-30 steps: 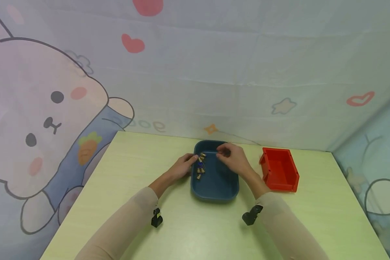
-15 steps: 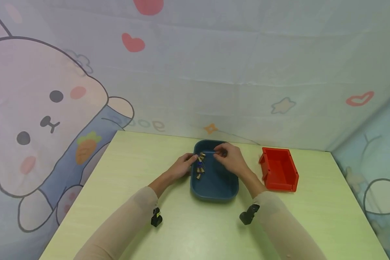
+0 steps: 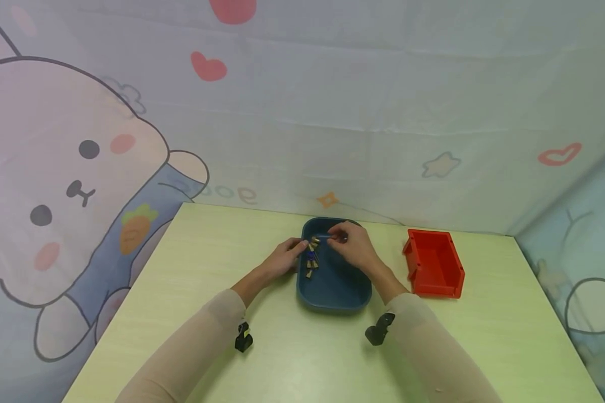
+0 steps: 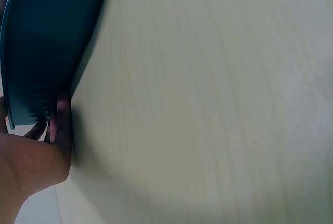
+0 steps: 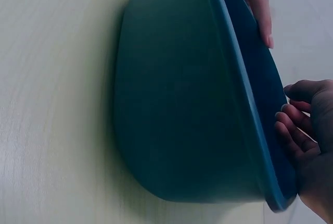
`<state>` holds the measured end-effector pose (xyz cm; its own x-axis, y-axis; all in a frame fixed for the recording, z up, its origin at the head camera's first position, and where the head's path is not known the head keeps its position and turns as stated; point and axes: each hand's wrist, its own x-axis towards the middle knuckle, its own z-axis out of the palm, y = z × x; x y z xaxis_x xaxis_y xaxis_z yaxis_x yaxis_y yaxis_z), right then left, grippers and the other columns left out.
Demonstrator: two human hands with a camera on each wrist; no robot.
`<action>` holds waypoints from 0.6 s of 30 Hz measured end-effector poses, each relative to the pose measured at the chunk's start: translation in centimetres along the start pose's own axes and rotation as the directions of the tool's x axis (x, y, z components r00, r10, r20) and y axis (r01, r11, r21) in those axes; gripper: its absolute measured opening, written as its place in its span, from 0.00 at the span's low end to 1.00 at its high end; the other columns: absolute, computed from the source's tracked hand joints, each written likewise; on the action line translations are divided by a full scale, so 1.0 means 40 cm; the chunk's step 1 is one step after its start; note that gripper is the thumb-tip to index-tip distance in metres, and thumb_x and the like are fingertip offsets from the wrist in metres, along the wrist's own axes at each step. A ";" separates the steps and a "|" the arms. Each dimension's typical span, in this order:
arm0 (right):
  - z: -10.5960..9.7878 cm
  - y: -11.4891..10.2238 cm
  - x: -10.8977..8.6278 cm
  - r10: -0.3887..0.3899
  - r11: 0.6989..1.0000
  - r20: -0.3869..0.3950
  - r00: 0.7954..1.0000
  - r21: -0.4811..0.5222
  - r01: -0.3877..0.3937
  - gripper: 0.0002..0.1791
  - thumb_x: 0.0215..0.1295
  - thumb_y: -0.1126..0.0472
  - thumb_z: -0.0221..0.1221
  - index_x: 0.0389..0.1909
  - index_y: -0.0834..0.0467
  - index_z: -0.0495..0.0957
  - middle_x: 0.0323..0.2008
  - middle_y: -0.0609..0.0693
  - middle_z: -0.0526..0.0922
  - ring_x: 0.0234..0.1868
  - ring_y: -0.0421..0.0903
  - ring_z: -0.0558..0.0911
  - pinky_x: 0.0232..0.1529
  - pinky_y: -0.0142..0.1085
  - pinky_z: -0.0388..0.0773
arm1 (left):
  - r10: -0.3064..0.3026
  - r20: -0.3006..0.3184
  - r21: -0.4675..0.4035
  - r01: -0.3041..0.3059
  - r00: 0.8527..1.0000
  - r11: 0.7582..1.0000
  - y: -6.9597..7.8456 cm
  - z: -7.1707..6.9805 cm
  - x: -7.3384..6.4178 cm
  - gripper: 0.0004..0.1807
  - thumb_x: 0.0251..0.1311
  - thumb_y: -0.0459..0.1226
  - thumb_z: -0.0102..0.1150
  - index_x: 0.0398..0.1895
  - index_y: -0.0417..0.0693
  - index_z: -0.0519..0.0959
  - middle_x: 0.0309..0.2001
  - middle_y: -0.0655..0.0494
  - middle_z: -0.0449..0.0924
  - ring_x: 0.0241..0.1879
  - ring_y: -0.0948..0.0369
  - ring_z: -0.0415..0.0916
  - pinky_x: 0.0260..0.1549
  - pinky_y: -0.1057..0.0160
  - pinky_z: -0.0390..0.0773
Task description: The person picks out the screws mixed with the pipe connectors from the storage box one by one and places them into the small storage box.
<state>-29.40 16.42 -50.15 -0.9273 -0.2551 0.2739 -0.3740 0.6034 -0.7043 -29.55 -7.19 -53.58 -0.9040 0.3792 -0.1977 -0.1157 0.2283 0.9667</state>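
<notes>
A dark blue plastic tub (image 3: 334, 288) stands on the table, with several small brass-coloured pieces (image 3: 312, 262) along its left inner side. One spot among them is bright blue; their exact kind is too small to tell. My left hand (image 3: 284, 257) grips the tub's left rim, thumb over the edge and fingers against the outer wall (image 4: 39, 57). Over the far part of the tub hovers my right hand (image 3: 355, 246), fingers bent loosely, with a gap between thumb and forefinger. Nothing shows between those fingers (image 5: 294, 125) in the right wrist view.
To the right of the tub sits a red plastic bin (image 3: 435, 263) with nothing visible inside. Behind the pale wooden table (image 3: 302, 358) hangs a printed cloth (image 3: 302, 112). Each wrist carries a small black camera.
My right hand has moved a little left over the tub, closer to the brass-coloured pieces. The left hand keeps its grip on the rim, and the tub and red bin stay in place.
</notes>
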 end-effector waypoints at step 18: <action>0.051 0.011 0.020 0.002 0.991 0.038 0.999 -0.132 0.003 0.12 0.68 0.66 0.70 0.49 0.67 0.86 0.42 0.57 0.83 0.44 0.53 0.86 0.48 0.45 0.86 | 0.005 0.000 0.009 -0.005 1.000 1.000 0.001 -0.002 -0.002 0.33 0.84 0.53 0.46 0.79 0.40 0.65 0.74 0.41 0.69 0.73 0.44 0.68 0.61 0.49 0.81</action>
<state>-30.26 14.94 -51.59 -0.9269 -0.2826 0.2471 -0.3754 0.6972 -0.6108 -29.50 -7.28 -53.53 -0.9047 0.3800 -0.1927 -0.1075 0.2339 0.9663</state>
